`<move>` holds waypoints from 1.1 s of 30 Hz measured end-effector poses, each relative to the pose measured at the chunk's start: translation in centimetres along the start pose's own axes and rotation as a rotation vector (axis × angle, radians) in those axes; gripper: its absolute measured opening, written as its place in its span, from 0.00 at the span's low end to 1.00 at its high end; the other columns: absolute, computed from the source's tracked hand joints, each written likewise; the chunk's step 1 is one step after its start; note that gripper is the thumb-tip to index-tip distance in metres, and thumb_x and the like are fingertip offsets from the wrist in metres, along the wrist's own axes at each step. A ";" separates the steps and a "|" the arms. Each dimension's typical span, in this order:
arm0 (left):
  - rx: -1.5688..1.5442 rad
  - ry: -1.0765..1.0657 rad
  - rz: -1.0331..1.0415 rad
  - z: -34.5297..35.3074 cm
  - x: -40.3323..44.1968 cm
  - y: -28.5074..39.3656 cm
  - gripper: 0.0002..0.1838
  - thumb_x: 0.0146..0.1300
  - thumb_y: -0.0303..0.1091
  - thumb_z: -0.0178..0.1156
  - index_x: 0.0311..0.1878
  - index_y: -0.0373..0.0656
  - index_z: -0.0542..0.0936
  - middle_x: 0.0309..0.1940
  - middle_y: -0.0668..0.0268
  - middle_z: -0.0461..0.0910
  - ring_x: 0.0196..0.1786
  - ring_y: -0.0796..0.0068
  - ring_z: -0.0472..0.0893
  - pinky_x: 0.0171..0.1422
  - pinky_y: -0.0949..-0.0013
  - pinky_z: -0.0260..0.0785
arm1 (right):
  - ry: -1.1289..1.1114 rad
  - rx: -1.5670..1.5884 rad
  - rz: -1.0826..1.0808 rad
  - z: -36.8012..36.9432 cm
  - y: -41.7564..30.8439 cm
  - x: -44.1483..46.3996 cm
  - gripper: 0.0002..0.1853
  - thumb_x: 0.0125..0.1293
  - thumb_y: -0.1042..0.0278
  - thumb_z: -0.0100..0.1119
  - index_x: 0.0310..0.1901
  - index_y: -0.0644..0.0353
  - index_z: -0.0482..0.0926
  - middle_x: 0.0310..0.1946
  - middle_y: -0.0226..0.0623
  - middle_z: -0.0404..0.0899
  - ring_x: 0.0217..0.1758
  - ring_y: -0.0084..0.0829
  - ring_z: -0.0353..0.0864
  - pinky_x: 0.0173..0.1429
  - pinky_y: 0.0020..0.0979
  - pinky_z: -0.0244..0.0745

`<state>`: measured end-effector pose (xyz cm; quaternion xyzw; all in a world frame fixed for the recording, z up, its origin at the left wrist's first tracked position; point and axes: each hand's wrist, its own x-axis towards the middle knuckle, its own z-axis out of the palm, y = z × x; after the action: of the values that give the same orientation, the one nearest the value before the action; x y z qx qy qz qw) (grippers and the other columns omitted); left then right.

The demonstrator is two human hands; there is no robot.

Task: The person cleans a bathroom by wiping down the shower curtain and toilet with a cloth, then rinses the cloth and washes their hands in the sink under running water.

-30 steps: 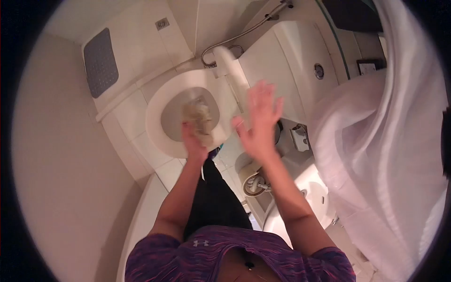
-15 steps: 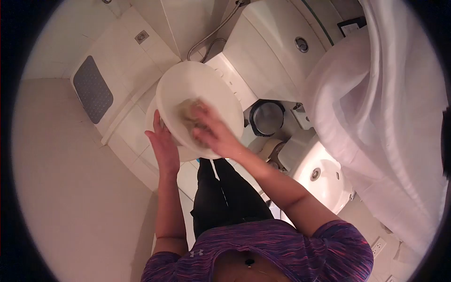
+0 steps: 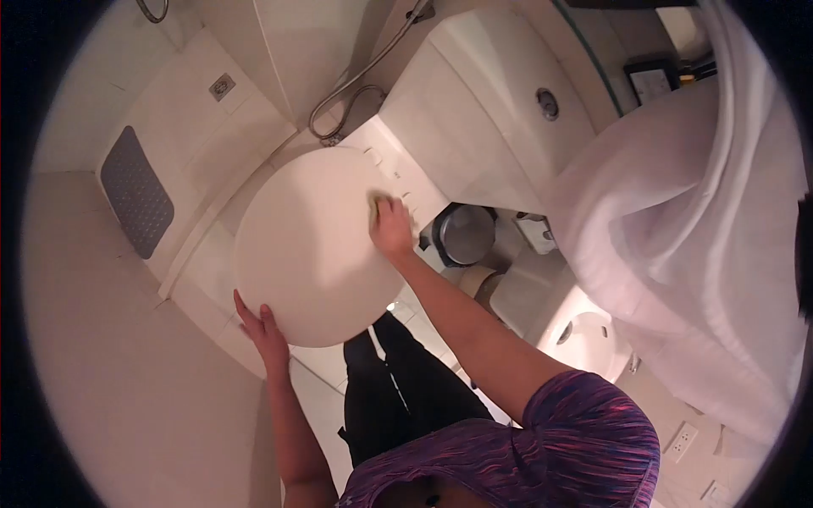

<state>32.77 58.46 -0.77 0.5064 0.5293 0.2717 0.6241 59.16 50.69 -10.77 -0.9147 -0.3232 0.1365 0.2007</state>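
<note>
The round white toilet lid (image 3: 305, 245) lies in front of the tank, its pale face turned up towards me. At its lower left edge is my left hand (image 3: 266, 334), fingers spread, with thumb and fingertips at the rim. My right hand (image 3: 392, 227) grips a small yellowish-green sponge (image 3: 374, 203) against the lid's right side, near the hinge end. Most of the sponge is hidden by my fingers.
Behind the lid stands the toilet tank (image 3: 483, 110) with a round flush button (image 3: 547, 103). A dark-rimmed bin (image 3: 467, 234) and a lit washbasin (image 3: 593, 343) are to the right. A white curtain (image 3: 677, 245) hangs there; a grey mat (image 3: 138, 190) lies left.
The toilet lid was tilted up and now lies flatter, facing me more fully. My left hand moved down and left; my right hand, with the sponge, shifted to the lid's right side.
</note>
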 end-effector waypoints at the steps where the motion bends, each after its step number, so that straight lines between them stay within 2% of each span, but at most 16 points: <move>1: 0.392 0.048 -0.098 -1.1 0.7 -2.1 0.33 0.66 0.41 0.45 0.70 0.46 0.44 0.71 0.59 0.44 0.72 0.54 0.42 0.70 0.47 0.34 | 0.006 -0.019 -0.006 -1.6 0.6 -0.9 0.15 0.56 0.70 0.52 0.47 0.61 0.73 0.44 0.46 0.72 0.51 0.46 0.70 0.55 0.46 0.65; 2: 0.790 0.095 -0.193 -2.3 1.5 -4.2 0.33 0.66 0.41 0.45 0.70 0.46 0.44 0.71 0.59 0.42 0.73 0.53 0.37 0.69 0.42 0.31 | -0.064 0.111 -0.001 -3.3 0.6 -1.7 0.15 0.55 0.72 0.52 0.46 0.61 0.74 0.41 0.46 0.72 0.49 0.45 0.70 0.53 0.45 0.66; 3: 0.776 0.096 -0.185 -3.2 2.5 -6.8 0.33 0.66 0.41 0.45 0.70 0.46 0.44 0.71 0.59 0.42 0.73 0.53 0.37 0.69 0.42 0.31 | -0.131 0.245 -0.001 -5.2 0.3 -1.5 0.16 0.54 0.74 0.52 0.46 0.61 0.75 0.39 0.46 0.71 0.48 0.44 0.71 0.51 0.44 0.68; 5: 1.084 0.090 -0.106 -4.5 4.2 -11.2 0.34 0.67 0.45 0.44 0.71 0.51 0.42 0.71 0.56 0.39 0.72 0.49 0.34 0.65 0.33 0.30 | 0.145 0.306 -0.203 -13.7 -4.6 -0.2 0.17 0.51 0.78 0.52 0.46 0.60 0.76 0.39 0.46 0.71 0.47 0.44 0.71 0.49 0.42 0.69; 7: 1.106 0.070 -0.184 -4.4 4.9 -12.3 0.34 0.66 0.44 0.45 0.71 0.50 0.43 0.71 0.57 0.39 0.72 0.50 0.34 0.66 0.34 0.28 | 0.471 0.025 -0.470 -21.1 -6.9 2.9 0.20 0.51 0.76 0.55 0.49 0.58 0.75 0.45 0.46 0.72 0.50 0.46 0.69 0.54 0.44 0.64; 9: 1.135 0.053 -0.243 -4.6 5.9 -12.9 0.34 0.66 0.43 0.45 0.71 0.50 0.43 0.72 0.59 0.39 0.73 0.51 0.33 0.66 0.35 0.26 | 0.723 -0.169 -0.439 -26.0 -8.1 7.7 0.18 0.53 0.71 0.58 0.48 0.57 0.76 0.49 0.45 0.72 0.52 0.47 0.68 0.55 0.44 0.63; 11: 1.190 -0.008 -0.349 -4.6 6.5 -13.6 0.34 0.66 0.45 0.45 0.71 0.53 0.42 0.71 0.58 0.40 0.73 0.50 0.34 0.66 0.34 0.27 | 0.622 -0.441 -0.464 -27.2 -6.5 12.0 0.22 0.54 0.66 0.59 0.52 0.56 0.73 0.53 0.43 0.70 0.53 0.48 0.68 0.56 0.44 0.63; 14: 1.181 -0.034 -0.396 -4.3 7.0 -14.3 0.35 0.66 0.46 0.44 0.71 0.54 0.40 0.71 0.57 0.40 0.72 0.49 0.35 0.66 0.34 0.27 | 0.454 -0.454 -0.375 -26.5 -4.9 11.2 0.27 0.54 0.65 0.59 0.58 0.52 0.67 0.57 0.42 0.67 0.55 0.49 0.67 0.58 0.46 0.62; 17: 1.122 -0.015 -0.433 -4.0 7.1 -15.6 0.35 0.67 0.47 0.42 0.71 0.56 0.38 0.71 0.56 0.41 0.72 0.49 0.36 0.66 0.34 0.27 | 0.473 -0.577 -0.164 -25.6 -1.9 5.1 0.30 0.55 0.66 0.58 0.61 0.53 0.63 0.60 0.45 0.63 0.58 0.50 0.64 0.59 0.47 0.61; 21: 1.043 0.028 -0.405 -4.1 6.4 -16.6 0.35 0.67 0.48 0.41 0.71 0.57 0.37 0.71 0.56 0.41 0.72 0.49 0.36 0.65 0.33 0.26 | 0.581 -0.847 -0.112 -24.5 -0.7 3.2 0.30 0.55 0.69 0.55 0.61 0.53 0.63 0.61 0.46 0.61 0.61 0.48 0.62 0.60 0.48 0.60; 23: 0.977 0.037 -0.359 -3.9 6.5 -16.9 0.35 0.67 0.50 0.40 0.71 0.57 0.37 0.71 0.55 0.42 0.72 0.49 0.35 0.65 0.33 0.25 | 0.565 -0.898 -0.137 -23.0 -0.9 5.5 0.31 0.55 0.71 0.51 0.63 0.54 0.61 0.62 0.44 0.60 0.64 0.45 0.59 0.63 0.50 0.57; 25: 0.942 0.048 -0.343 -4.0 6.4 -17.1 0.34 0.67 0.50 0.40 0.71 0.58 0.38 0.71 0.55 0.42 0.72 0.49 0.36 0.65 0.33 0.24 | 0.469 -0.900 -0.407 -20.7 -2.3 8.3 0.31 0.55 0.73 0.47 0.64 0.56 0.59 0.63 0.42 0.59 0.65 0.41 0.57 0.65 0.45 0.55; 28: 0.900 0.059 -0.319 -4.2 6.1 -16.9 0.33 0.67 0.52 0.38 0.71 0.56 0.39 0.71 0.55 0.43 0.72 0.49 0.37 0.65 0.34 0.23 | 0.271 -0.921 -0.561 -14.5 -0.3 13.2 0.27 0.57 0.71 0.45 0.61 0.57 0.64 0.60 0.39 0.64 0.63 0.36 0.62 0.66 0.38 0.55; 30: 0.887 0.051 -0.275 -4.1 6.1 -16.5 0.33 0.67 0.51 0.38 0.71 0.55 0.41 0.71 0.55 0.43 0.72 0.49 0.37 0.65 0.35 0.22 | 0.219 -1.190 -0.719 -10.1 1.4 14.9 0.25 0.58 0.71 0.44 0.60 0.57 0.66 0.58 0.37 0.67 0.61 0.33 0.65 0.65 0.33 0.58; 31: 0.868 0.045 -0.282 -4.1 6.0 -16.3 0.33 0.67 0.51 0.38 0.71 0.53 0.41 0.70 0.52 0.43 0.73 0.50 0.38 0.65 0.36 0.20 | 0.208 -1.180 -0.730 -8.0 2.7 14.2 0.25 0.58 0.71 0.44 0.60 0.57 0.66 0.58 0.37 0.67 0.61 0.33 0.65 0.65 0.33 0.58; 33: 0.851 0.058 -0.270 -3.9 5.7 -16.3 0.33 0.67 0.51 0.38 0.71 0.53 0.42 0.70 0.51 0.44 0.73 0.51 0.38 0.65 0.36 0.19 | -0.045 -1.176 -0.694 -4.3 6.8 13.0 0.24 0.59 0.70 0.45 0.60 0.58 0.66 0.57 0.35 0.68 0.61 0.33 0.65 0.66 0.32 0.57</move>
<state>27.58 59.30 -17.66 0.6369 0.6725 -0.0401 0.3749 74.30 53.05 -11.61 -0.7120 -0.6223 -0.1148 -0.3043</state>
